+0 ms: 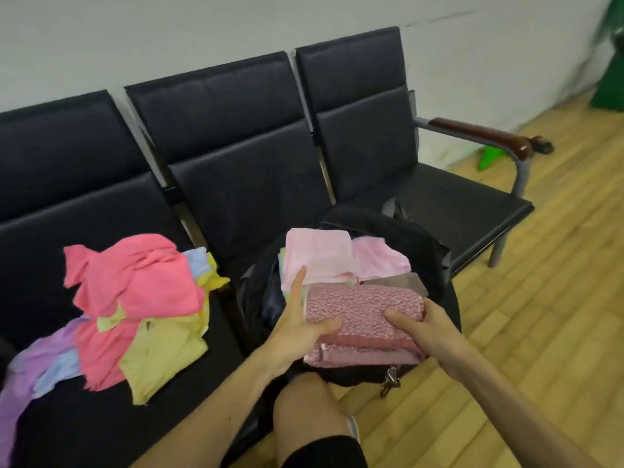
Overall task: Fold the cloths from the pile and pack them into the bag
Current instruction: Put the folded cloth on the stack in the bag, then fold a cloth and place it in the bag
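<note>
Both hands clamp a folded patterned cloth (pixel 363 319) from its ends, left hand (pixel 300 327) with fingers mostly straight and thumb on top, right hand (pixel 418 327) curled round it. It sits over the open black bag (pixel 442 265), on top of folded pink cloths (pixel 320 256). Off to the left, the unfolded pile (pixel 131 305) is on the seats (pixel 236 184).

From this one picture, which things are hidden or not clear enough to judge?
Head view only:
- Inside of the black bag: covered by folded cloths, so its depth and free room are hidden.
- Patterned pink cloth: both the left hand and the right hand cover its ends.
- Pile: lower cloths buried; its purple end is cut off by the left edge.
- Green object, top right: blurred and cut off.
</note>
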`<action>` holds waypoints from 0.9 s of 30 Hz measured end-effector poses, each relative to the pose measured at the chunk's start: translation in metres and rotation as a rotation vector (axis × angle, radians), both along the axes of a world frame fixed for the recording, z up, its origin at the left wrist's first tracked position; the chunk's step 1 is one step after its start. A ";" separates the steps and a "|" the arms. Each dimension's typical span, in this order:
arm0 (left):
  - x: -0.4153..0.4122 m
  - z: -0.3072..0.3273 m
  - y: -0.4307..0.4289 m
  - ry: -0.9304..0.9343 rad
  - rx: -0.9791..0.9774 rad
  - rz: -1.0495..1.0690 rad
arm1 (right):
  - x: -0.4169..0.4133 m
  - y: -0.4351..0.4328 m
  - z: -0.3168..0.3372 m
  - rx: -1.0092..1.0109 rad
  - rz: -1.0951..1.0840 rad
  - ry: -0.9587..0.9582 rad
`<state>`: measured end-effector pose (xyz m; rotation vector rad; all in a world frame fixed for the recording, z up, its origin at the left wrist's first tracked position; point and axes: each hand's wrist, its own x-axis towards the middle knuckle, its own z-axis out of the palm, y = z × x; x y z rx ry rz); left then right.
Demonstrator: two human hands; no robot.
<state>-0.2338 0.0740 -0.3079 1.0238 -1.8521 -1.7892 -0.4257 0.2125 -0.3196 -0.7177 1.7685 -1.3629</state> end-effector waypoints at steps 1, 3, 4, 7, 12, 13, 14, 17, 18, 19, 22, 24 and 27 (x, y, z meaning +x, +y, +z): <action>-0.022 -0.004 -0.006 -0.026 -0.056 -0.060 | -0.021 -0.005 -0.004 0.031 -0.027 0.054; -0.060 -0.013 -0.023 -0.127 -0.201 -0.165 | -0.057 -0.020 -0.008 0.089 -0.074 0.184; -0.081 -0.017 -0.036 -0.166 -0.261 -0.202 | -0.078 -0.032 -0.009 0.106 -0.085 0.256; -0.132 -0.024 -0.067 -0.223 -0.386 -0.244 | -0.129 -0.068 -0.007 0.073 -0.078 0.433; -0.195 -0.044 -0.120 -0.340 -0.486 -0.261 | -0.176 -0.129 -0.034 0.148 -0.097 0.552; -0.205 -0.053 -0.129 -0.384 -0.486 -0.285 | -0.181 -0.141 -0.046 0.189 -0.091 0.550; -0.214 -0.064 -0.137 -0.437 -0.491 -0.309 | -0.184 -0.152 -0.058 0.223 -0.087 0.554; -0.232 -0.095 -0.152 -0.579 -0.480 -0.358 | -0.193 -0.173 -0.092 0.350 -0.048 0.597; -0.234 -0.104 -0.153 -0.600 -0.479 -0.363 | -0.195 -0.176 -0.101 0.382 -0.028 0.611; -0.236 -0.114 -0.156 -0.619 -0.481 -0.359 | -0.198 -0.181 -0.111 0.411 -0.007 0.622; -0.237 -0.127 -0.162 -0.607 -0.467 -0.346 | -0.203 -0.186 -0.125 0.439 -0.024 0.602; -0.238 -0.131 -0.163 -0.591 -0.455 -0.342 | -0.205 -0.187 -0.127 0.458 -0.060 0.576; -0.235 -0.129 -0.164 -0.548 -0.435 -0.329 | -0.201 -0.186 -0.122 0.476 -0.101 0.566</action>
